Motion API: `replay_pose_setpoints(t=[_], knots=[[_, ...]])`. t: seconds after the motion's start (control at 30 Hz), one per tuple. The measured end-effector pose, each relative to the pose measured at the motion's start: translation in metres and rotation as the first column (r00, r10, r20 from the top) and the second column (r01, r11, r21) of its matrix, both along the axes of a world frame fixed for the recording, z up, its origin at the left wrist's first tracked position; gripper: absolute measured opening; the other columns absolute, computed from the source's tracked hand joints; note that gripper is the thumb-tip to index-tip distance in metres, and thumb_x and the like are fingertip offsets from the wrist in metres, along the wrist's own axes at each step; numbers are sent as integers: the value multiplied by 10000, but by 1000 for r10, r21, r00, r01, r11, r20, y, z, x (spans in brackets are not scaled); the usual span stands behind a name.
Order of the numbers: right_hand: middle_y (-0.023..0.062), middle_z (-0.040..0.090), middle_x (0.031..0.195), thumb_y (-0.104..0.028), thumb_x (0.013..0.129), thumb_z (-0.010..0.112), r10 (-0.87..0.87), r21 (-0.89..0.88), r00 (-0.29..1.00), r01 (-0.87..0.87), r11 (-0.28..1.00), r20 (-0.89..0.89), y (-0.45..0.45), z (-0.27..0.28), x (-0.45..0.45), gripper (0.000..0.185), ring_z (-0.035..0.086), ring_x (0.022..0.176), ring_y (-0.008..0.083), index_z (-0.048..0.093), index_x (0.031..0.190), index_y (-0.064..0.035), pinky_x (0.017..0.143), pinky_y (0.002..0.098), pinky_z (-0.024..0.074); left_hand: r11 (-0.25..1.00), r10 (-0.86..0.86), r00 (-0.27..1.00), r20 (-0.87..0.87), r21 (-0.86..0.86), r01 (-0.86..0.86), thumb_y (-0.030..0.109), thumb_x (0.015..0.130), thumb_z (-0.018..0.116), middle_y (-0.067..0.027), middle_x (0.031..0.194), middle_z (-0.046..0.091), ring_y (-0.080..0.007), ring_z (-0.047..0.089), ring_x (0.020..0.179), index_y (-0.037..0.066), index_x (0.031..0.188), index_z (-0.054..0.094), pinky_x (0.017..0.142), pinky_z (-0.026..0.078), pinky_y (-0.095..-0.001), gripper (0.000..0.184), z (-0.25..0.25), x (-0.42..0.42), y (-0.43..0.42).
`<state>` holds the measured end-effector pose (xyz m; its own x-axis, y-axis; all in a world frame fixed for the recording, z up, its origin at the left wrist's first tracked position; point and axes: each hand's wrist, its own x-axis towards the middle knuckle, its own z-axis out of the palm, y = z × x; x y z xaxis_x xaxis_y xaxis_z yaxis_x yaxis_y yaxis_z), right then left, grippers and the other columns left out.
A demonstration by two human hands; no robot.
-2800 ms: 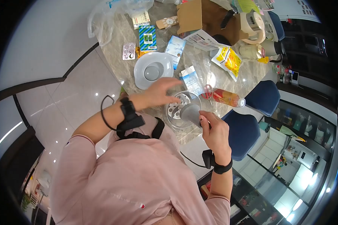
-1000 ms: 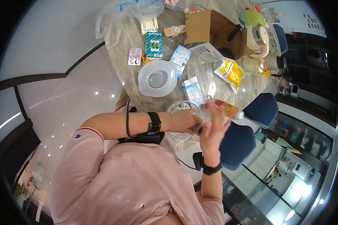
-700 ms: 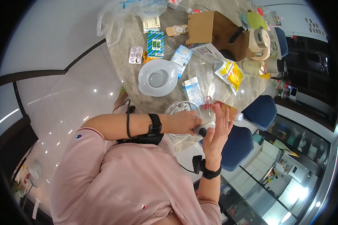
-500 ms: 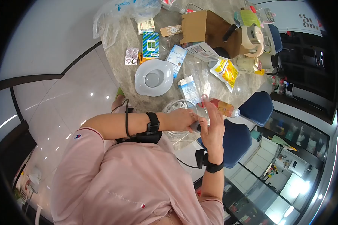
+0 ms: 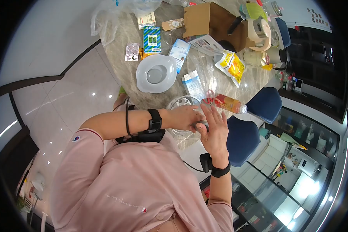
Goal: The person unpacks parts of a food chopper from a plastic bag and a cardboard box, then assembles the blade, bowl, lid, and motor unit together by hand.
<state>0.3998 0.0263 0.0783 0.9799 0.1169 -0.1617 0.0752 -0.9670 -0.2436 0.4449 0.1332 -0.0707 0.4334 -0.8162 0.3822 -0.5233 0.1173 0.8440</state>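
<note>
My left hand (image 5: 184, 117) is closed, its fingers bent around a small dark object (image 5: 205, 126) at the table's near edge; most of that object is hidden. Facing it, my right hand (image 5: 214, 133) has its fingers stretched out and its thumb close to the same object. Whether the thumb touches it I cannot tell. Just beyond my left hand is a clear round container (image 5: 172, 103) with a white slotted disc (image 5: 181, 102) in it. A bottle of orange-red drink (image 5: 229, 103) lies on its side beyond my right fingertips.
On the marble-patterned table (image 5: 121, 71) are a whitish lidded bowl (image 5: 164, 83), medicine boxes (image 5: 152, 38), a blister pack (image 5: 132, 52), a remote (image 5: 173, 24), an open cardboard box (image 5: 197, 19) and a yellow pouch (image 5: 232, 69). Blue chairs (image 5: 241, 141) stand at the right.
The view has shifted slightly, so the table items sit a little higher and further left. My right hand's fingers now lean more to the left, and both hands stay close around the dark object.
</note>
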Motion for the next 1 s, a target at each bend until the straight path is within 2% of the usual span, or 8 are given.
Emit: replay_pose_setpoints(t=[0.13,0.23,0.3,0.33,0.47,0.67,0.73,1.0], knots=[[121,561,1219,-515,856,504,-6,-63,999,9,998,49,3,-16,2,593,458,1211,350,487,1297,-119,1026,565,248,989,119,986,117,-103,-107,301,716,676,-90,948,644,-303,598,926,42,958,599,885,448,-405,362,2,0,-1],[124,531,1263,-530,863,484,31,-76,998,-35,996,-60,-4,-57,-15,615,438,1228,354,454,1329,-130,1033,572,230,955,-113,989,-96,265,135,280,683,691,-96,889,649,-311,594,930,47,841,631,821,484,-416,288,3,1,2],[122,543,1249,-577,859,443,-66,13,997,66,998,-31,-5,-59,-17,652,446,1221,356,454,1331,-129,1032,574,230,993,18,999,-44,-112,-23,249,653,699,-95,836,651,-322,597,907,55,744,635,753,503,-419,223,-4,-4,-1],[123,563,1221,-604,854,418,-73,35,997,74,997,-17,-5,-59,-16,675,454,1212,364,460,1327,-124,1029,572,238,998,-62,997,-54,27,64,234,654,698,-95,851,648,-319,588,936,59,757,636,754,503,-415,212,-4,-3,0],[130,573,1201,-623,852,396,-65,37,997,67,997,-52,-4,-58,-14,690,462,1204,371,473,1313,-115,1028,569,240,1000,6,999,-50,-24,-7,218,654,694,-96,850,647,-301,592,931,56,747,631,796,491,-418,197,-2,-3,2],[144,576,1203,-450,847,537,-244,299,958,191,935,149,-5,-12,-11,527,482,1204,329,548,1214,-73,1053,535,245,994,-109,989,96,20,107,297,749,679,-103,1119,593,-310,549,1050,66,1144,553,989,386,-435,474,-2,5,6],[137,593,1185,-449,922,453,-346,525,895,159,836,280,-6,22,-3,514,498,1199,250,551,1200,-28,1042,448,290,956,-185,974,-129,204,209,342,747,697,-81,1153,580,-277,548,1068,89,1257,461,1054,312,-444,616,13,15,11],[107,621,1082,-467,967,365,-593,671,785,342,658,181,-23,-7,-58,563,545,982,161,554,1188,15,914,296,386,967,-159,987,-4,202,156,424,763,683,-127,1134,600,-267,548,1095,58,1272,465,1076,227,-470,663,20,14,11]])
